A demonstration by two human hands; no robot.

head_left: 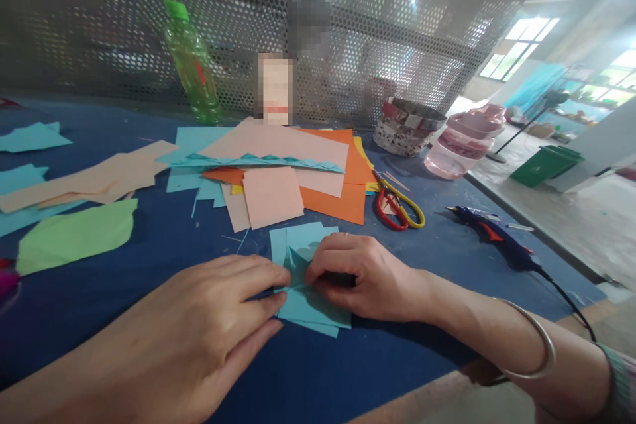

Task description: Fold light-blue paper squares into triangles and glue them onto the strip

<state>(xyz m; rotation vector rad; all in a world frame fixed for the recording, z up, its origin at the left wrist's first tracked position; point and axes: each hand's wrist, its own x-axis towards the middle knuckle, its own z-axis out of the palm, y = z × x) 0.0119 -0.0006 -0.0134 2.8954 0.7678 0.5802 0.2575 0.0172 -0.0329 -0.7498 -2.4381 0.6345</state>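
Light blue folded paper squares show against a dark blue table covering, alongside an orange paper sheet, a pale pink paper square and a light green paper cut-out. The metal scissors have one red handle and one yellow. The plastic glue gun is dark blue with an orange trigger. The translucent plastic bottle is bright green, and the silver-grey metal screen is patterned with round holes.

Blue tabletop holds scissors, a glue gun, loose paper sheets, a green bottle, a basket and a pink jar.
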